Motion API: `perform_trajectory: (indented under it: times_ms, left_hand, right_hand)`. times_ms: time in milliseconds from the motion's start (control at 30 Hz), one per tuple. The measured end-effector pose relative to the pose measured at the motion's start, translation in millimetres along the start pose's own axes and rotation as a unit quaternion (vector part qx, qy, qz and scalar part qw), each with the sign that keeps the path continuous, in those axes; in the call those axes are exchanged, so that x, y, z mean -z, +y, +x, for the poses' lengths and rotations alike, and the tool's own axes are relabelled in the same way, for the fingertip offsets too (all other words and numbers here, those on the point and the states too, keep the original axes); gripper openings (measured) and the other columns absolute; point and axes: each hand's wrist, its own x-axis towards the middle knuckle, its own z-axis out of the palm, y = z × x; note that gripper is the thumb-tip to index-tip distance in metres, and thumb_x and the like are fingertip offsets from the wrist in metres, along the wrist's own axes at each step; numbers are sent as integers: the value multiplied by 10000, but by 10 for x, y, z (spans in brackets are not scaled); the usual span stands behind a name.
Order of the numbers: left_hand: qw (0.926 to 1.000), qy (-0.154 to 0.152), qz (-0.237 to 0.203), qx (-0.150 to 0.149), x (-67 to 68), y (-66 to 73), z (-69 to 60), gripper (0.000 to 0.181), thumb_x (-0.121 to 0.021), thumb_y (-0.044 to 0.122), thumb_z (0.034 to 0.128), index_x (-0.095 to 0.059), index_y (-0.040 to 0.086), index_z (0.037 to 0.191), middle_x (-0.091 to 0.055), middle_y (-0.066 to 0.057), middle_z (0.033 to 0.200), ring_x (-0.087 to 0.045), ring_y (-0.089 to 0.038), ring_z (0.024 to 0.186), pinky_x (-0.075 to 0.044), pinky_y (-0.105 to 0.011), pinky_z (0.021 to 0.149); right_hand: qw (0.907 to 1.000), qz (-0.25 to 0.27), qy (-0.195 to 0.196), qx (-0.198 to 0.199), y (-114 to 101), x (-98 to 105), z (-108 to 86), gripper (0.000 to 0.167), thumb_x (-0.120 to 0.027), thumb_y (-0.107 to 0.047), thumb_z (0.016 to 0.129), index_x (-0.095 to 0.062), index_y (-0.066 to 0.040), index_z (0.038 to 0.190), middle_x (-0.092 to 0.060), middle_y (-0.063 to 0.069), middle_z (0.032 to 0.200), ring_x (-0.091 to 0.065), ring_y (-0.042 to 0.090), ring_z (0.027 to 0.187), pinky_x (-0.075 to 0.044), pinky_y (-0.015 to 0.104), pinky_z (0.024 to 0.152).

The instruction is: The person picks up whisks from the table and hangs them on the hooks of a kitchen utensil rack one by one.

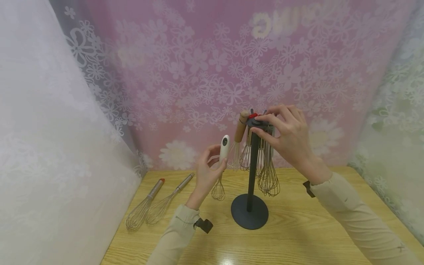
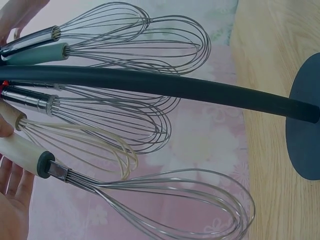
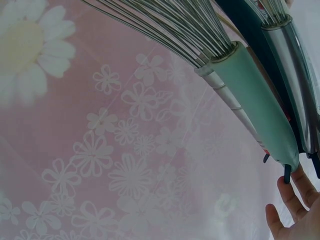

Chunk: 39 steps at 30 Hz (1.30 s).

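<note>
In the head view my left hand (image 1: 208,167) grips a whisk (image 1: 224,149) by its white handle, wire loops pointing down, just left of a black whisk stand (image 1: 253,169). The left wrist view shows this white-handled whisk (image 2: 25,152) apart from the pole. My right hand (image 1: 288,129) holds the stand's top between thumb and index finger. Several whisks hang there, among them a wooden-handled whisk (image 1: 240,127) and, in the right wrist view, a green-handled whisk (image 3: 257,100) and a metal-handled whisk (image 3: 295,75). The hanging handles partly hide one another.
On the wooden table (image 1: 298,228), left of the stand, lie a whisk with a red-tipped handle (image 1: 154,189) and another metal whisk (image 1: 172,195). The stand's round base (image 1: 250,219) rests on the tabletop. Flowered cloth (image 1: 198,73) surrounds the table behind and at both sides.
</note>
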Motion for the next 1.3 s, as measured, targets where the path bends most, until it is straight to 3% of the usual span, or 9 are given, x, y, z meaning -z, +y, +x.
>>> perform_trajectory:
  times_ms: [433,900,1133,1300]
  left_hand:
    - [9999,-73,-78,-9,-43,82,57,408,-704,-129,868,-565,-152,1251,-626,-319,1149,-632,-451,1063,-589,-547,864]
    - [9999,-110,-90,34,-77,157,126,407,-704,-122,873,-564,-152,1255,-624,-320,1150,-635,-442,1080,-589,-535,873]
    - [9999,-51,-117,19,-106,-150,148,441,-730,-80,878,-580,-66,1293,-639,-248,1184,-645,-361,1105,-604,-428,884]
    - [9999,-63,-45,-70,-120,69,204,423,-708,-126,867,-564,-139,1265,-630,-305,1162,-638,-427,1086,-599,-491,877]
  right_hand:
    - [10000,-20,-3,1,10,-1,-5,586,-572,-612,965,-785,-68,1018,-637,185,1005,-530,411,938,-413,550,829]
    - [9992,44,390,119,-15,-21,-16,548,-581,-586,970,-797,-85,1019,-661,169,1000,-550,398,916,-421,560,822]
    - [9988,42,458,149,-10,-31,-27,533,-584,-578,970,-797,-92,1026,-671,165,1011,-556,398,911,-425,567,827]
    - [9989,46,444,151,-11,-31,-28,533,-583,-574,973,-795,-88,1029,-668,170,1013,-555,403,917,-426,572,840]
